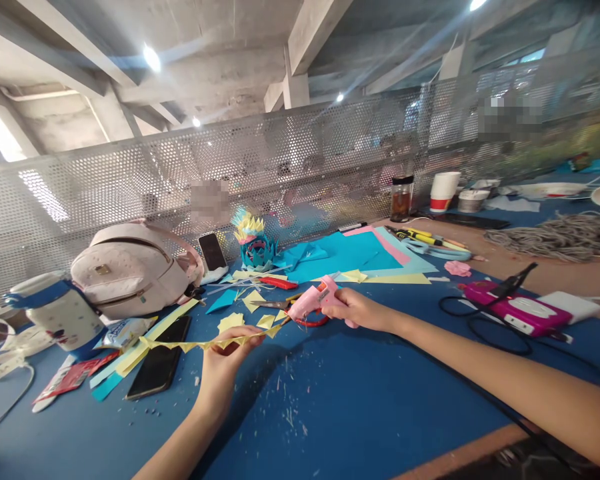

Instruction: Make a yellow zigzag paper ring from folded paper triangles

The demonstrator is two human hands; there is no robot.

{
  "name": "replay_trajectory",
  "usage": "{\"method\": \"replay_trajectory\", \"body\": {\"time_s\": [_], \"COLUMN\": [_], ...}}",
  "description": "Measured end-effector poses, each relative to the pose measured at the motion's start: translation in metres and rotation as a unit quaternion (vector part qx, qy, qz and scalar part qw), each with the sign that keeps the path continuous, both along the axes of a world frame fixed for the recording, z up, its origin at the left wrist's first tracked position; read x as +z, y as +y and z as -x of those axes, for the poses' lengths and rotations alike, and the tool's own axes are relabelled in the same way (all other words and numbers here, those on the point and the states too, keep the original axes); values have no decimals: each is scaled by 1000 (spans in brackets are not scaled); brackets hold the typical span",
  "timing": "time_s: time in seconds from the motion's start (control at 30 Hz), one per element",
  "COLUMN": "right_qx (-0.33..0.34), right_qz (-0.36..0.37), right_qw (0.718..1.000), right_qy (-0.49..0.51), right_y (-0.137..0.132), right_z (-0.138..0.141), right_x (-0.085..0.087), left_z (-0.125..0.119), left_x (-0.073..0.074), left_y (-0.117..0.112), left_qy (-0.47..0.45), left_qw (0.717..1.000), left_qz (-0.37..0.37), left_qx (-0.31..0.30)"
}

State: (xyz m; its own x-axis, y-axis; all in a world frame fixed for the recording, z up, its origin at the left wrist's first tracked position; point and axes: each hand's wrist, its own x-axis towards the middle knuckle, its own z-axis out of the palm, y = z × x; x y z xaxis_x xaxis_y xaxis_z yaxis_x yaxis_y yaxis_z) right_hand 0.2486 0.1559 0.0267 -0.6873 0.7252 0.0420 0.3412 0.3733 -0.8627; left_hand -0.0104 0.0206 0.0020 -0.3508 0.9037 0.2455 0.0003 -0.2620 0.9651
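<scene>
My left hand (226, 360) pinches a long yellow paper strip (200, 344) cut into a zigzag of points, held level above the blue table (330, 413). My right hand (363, 310) grips a pink glue gun (313, 301), its nozzle aimed left at the right end of the strip. Loose yellow paper scraps (253, 300) and red-handled scissors (300, 313) lie just behind the gun. A small teal and yellow paper craft (254, 243) stands further back by the mesh screen.
A pale pink backpack (130, 267), a white and blue tub (60, 310) and two phones (161, 363) sit at left. Teal, pink and yellow paper sheets (365, 257) lie behind. A magenta box (517, 312) with black cords, cups (444, 192) and grey cord bundles (560, 235) are at right.
</scene>
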Motion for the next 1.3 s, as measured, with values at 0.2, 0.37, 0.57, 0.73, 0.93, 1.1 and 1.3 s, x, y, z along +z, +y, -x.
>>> {"method": "replay_trajectory", "body": {"time_s": [0.2, 0.37, 0.57, 0.73, 0.93, 1.1, 1.3], "right_qx": [-6, 7, 46, -39, -193, -212, -145], "right_qz": [-12, -7, 12, 14, -52, -59, -21], "right_qw": [1000, 1000, 998, 990, 962, 974, 989], "right_qy": [-6, -12, 34, 133, 185, 57, 6], "right_y": [1, 3, 5, 11, 40, 58, 61], "right_z": [-1, -1, -1, 0, -22, -55, -78], "right_x": [2, 1, -2, -4, 17, 37, 13], "left_z": [-4, -8, -8, -8, -8, -5, 2], "left_x": [2, 5, 7, 7, 6, 6, 7], "left_y": [-2, -3, -3, -3, -4, -4, -3], "left_qy": [-10, -20, -25, -20, -22, -34, -39], "left_qw": [1000, 999, 999, 1000, 999, 999, 999], "left_qz": [-3, -4, 0, 10, 7, 10, 5], "left_qx": [15, 30, 24, 22, 34, 5, 20]}}
